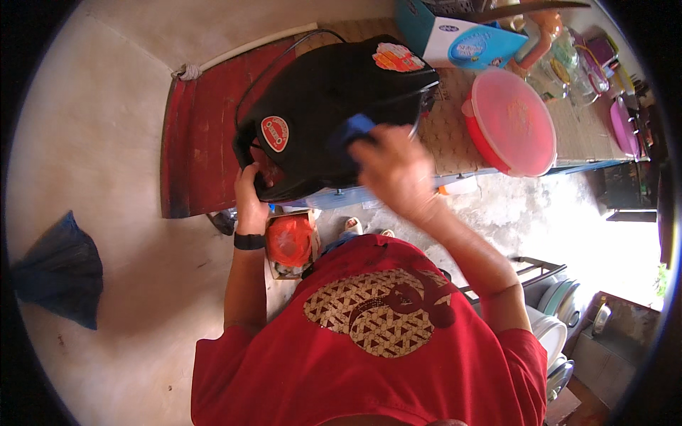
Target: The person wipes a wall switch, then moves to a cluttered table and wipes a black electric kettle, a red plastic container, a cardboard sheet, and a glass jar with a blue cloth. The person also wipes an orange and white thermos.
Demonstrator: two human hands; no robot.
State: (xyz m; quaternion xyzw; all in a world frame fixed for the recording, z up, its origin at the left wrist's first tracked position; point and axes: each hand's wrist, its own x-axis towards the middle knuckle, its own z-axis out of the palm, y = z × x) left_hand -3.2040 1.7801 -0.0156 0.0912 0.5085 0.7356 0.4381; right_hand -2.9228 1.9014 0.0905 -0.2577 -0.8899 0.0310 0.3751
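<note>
A black plastic appliance housing point(319, 90) with a power cord and red-and-white stickers stands on the red and brown tabletop; its exact kind is unclear. My left hand point(250, 194), with a dark band at the wrist, grips the handle-like loop at its lower left corner. Over the right part of the housing, my right hand point(397, 168) is blurred and holds a blue cloth or sponge point(359, 127) against the black surface. Part of the blue piece is hidden by my fingers.
Right of the housing sits a red round container with a translucent lid point(514, 122). A blue-and-white cardboard box point(469, 42) stands behind, with glass jars point(570, 69) farther right. Below the table edge is a box with a red plastic bag point(290, 239). Lidded pots point(562, 303) stand at lower right.
</note>
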